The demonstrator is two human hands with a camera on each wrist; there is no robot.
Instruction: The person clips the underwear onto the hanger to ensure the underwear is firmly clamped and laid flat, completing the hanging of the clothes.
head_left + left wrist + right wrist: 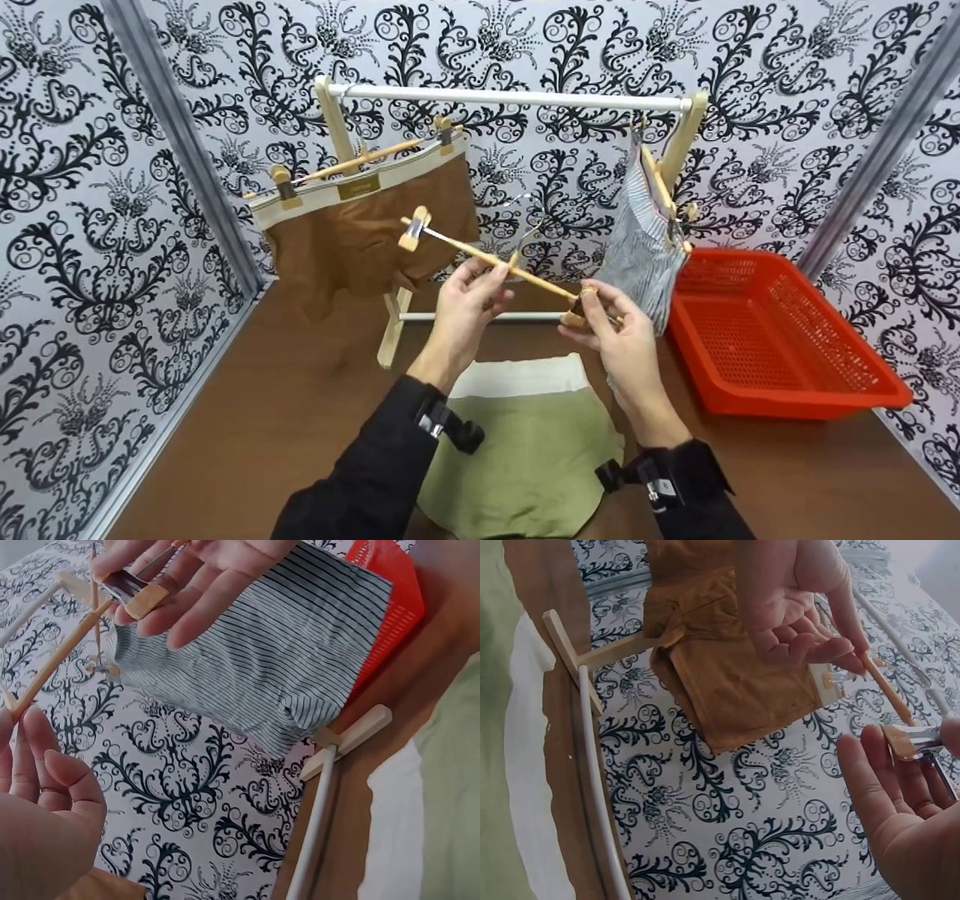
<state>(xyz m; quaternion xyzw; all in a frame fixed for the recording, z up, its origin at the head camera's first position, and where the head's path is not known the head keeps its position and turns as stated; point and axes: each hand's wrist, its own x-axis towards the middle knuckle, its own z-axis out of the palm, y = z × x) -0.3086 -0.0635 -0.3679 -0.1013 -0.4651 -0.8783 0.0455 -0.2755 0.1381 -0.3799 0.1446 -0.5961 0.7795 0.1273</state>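
Note:
Both hands hold a wooden clip hanger (544,283) in the air, its bar slanting down to the right. My left hand (466,304) pinches the bar near the middle, beside the metal hook. At the right end, my right hand (619,337) grips a wooden clip (901,742) between thumb and fingers. The other clip (415,229), at the left end, has nothing in it. Below the hands, green shorts (521,457) with a white waistband (525,376) lie flat on the brown table (315,435).
A rack with a white rail (510,95) stands behind. Brown shorts (375,232) hang from it at left, and a grey striped garment (645,247) at right. A red plastic basket (795,405) sits on the table to the right. Patterned walls (187,142) enclose the space.

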